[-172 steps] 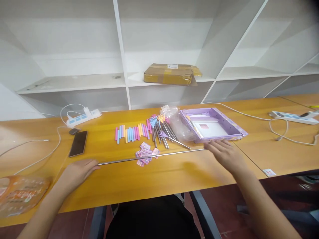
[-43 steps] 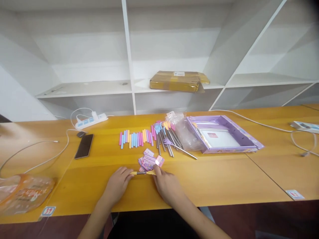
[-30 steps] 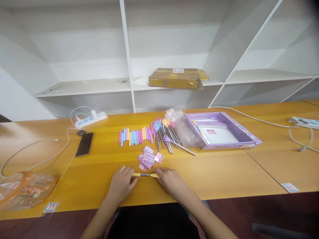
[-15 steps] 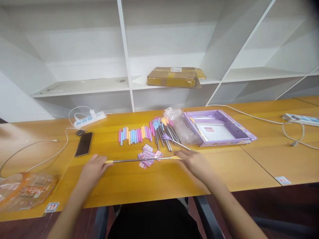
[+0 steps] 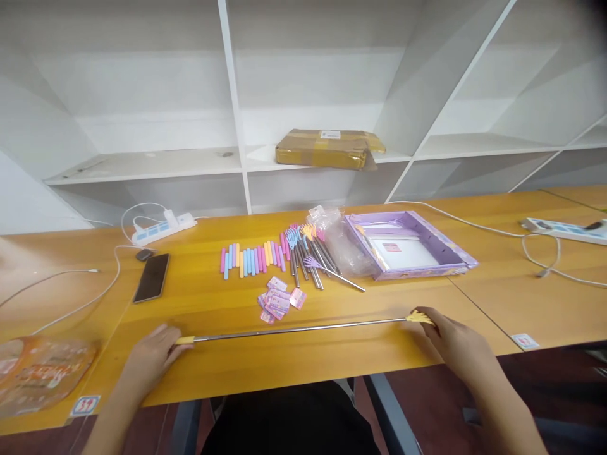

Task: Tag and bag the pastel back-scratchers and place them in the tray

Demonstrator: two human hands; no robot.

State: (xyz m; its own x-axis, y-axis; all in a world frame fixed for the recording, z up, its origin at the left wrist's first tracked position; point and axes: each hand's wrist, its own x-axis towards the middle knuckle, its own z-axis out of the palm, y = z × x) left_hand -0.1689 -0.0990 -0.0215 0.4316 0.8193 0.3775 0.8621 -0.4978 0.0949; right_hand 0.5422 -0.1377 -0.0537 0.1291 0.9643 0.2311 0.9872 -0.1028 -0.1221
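Observation:
A yellow telescopic back scratcher (image 5: 303, 328) stretches long across the front of the table. My left hand (image 5: 154, 354) is closed round its yellow handle, and my right hand (image 5: 450, 338) grips the yellow claw end. Behind the shaft lies a small pile of pink and purple cards (image 5: 275, 300). Farther back, a row of coloured handle sleeves (image 5: 253, 259) in pink, blue, yellow and purple lies beside a heap of back scratcher rods (image 5: 310, 256) with hand-shaped heads. One purple-headed rod (image 5: 339, 276) points toward the right.
A purple tray box (image 5: 384, 273) holds two scratchers and a pink card, with clear plastic bags (image 5: 348, 246) at its left. A phone (image 5: 152, 278), power strip (image 5: 164, 230) and plastic packet (image 5: 47, 373) lie left. A cardboard box (image 5: 325, 148) sits on the shelf; another power strip (image 5: 569, 229) lies right.
My hands have moved apart and nearer the table's front edge, the right hand far to the right. The back scratcher's metal shaft has grown much longer between them.

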